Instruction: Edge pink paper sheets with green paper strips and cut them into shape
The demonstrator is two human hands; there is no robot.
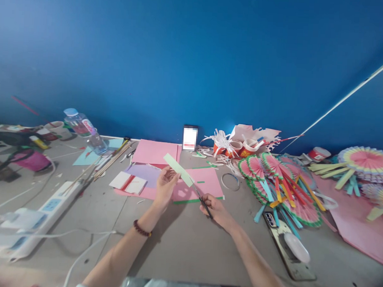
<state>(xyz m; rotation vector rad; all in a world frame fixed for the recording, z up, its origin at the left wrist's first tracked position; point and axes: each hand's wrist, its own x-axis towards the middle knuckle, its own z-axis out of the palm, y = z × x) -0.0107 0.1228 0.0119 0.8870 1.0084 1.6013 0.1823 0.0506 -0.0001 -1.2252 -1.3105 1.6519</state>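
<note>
My left hand [166,185] pinches a pale green paper strip [177,168] that slants down to the right. The fingers of my right hand [214,209] are wrapped round a pair of dark scissors [204,202]. Its blades point up and left, and their tips meet the lower right end of the strip; whether they are parted I cannot tell. Beneath lies a pink paper sheet [209,182] with green along its edges. Left of it are a purple sheet [148,175] and a white pad [135,185] with red on it.
A power strip [53,209] with cables and a tilted bottle [84,126] are at left. Pink sheets [154,152] and a lit screen [190,138] stand by the wall. On the right are folded paper fans [276,166], a tape ring [231,181], and a phone [285,240] under a white mouse [296,247].
</note>
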